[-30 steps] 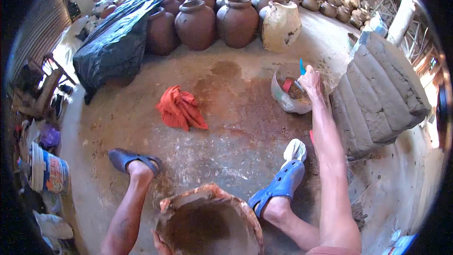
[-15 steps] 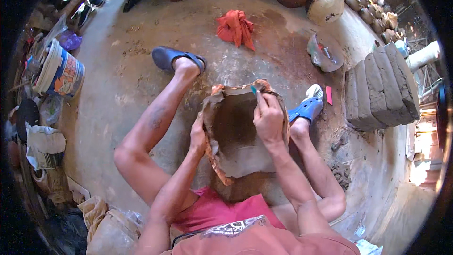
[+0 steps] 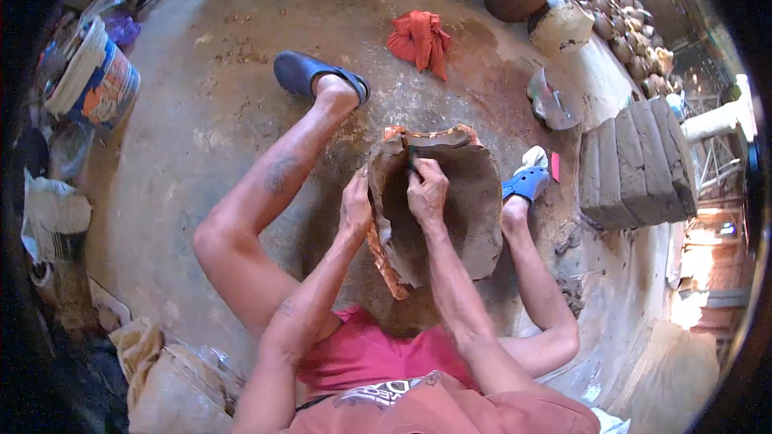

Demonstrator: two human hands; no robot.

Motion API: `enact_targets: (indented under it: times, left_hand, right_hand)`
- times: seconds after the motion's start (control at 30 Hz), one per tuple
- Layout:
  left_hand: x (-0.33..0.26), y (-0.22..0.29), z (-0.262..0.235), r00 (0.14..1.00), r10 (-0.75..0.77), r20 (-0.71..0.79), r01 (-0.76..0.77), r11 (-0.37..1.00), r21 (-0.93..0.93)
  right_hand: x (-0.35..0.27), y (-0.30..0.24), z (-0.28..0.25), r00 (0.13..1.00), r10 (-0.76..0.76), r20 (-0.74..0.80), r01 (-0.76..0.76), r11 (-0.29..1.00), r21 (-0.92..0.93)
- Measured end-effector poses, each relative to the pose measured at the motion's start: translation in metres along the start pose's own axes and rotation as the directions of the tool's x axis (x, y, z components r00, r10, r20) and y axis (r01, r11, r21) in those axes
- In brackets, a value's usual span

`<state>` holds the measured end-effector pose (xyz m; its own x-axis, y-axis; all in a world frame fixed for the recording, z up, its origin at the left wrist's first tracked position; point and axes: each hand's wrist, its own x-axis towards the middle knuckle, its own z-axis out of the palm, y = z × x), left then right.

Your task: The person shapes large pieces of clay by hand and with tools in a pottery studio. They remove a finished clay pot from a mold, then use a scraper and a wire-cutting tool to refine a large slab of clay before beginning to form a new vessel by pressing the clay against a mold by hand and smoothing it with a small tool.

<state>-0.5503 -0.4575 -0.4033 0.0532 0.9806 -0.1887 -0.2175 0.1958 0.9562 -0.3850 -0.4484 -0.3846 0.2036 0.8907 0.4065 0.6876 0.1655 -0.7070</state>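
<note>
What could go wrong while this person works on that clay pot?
The small tool in the right hand could gouge the uneven rim of the clay pot. The left hand, against the pot's left side, might dent it if the clay is soft. The bright blue clog near the pot's right side could bump it.

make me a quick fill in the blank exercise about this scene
1. The ____ hand holds a small tool at the clay vessel.
2. The left hand touches the vessel's ____ side, not its right.
3. Both clogs are ____ in colour.
4. The grey clay slabs are on the person's ____, opposite the bucket.

Missing words: right; left; blue; right
</note>
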Motion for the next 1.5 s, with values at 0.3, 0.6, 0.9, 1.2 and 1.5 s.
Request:
enact_targets:
  times: [0.3,0.6,0.9,1.2,1.5]
  left_hand:
    - [0.0,0.004,0.0,0.997,0.049,-0.06,-0.041,0.992,0.122]
    - [0.0,-0.015,-0.01,0.982,0.163,-0.099,-0.131,0.952,0.277]
    - [0.009,-0.014,-0.012,0.986,-0.161,-0.036,0.147,0.956,-0.255]
    - [-0.004,0.01,-0.005,0.982,-0.187,-0.015,0.178,0.954,-0.239]
    - [0.004,-0.002,-0.007,0.991,-0.118,-0.055,0.11,0.985,-0.13]
  right_hand:
    - [0.006,-0.006,-0.013,0.977,0.095,-0.19,-0.096,0.995,0.002]
    - [-0.044,-0.015,0.02,0.996,0.084,-0.037,-0.075,0.977,0.201]
    - [-0.108,-0.019,-0.071,0.842,-0.104,0.53,-0.051,0.961,0.27]
    - [-0.063,-0.014,-0.091,0.974,-0.15,0.17,0.137,0.987,0.089]
    - [-0.056,-0.026,0.002,0.987,0.074,0.143,-0.13,0.892,0.434]
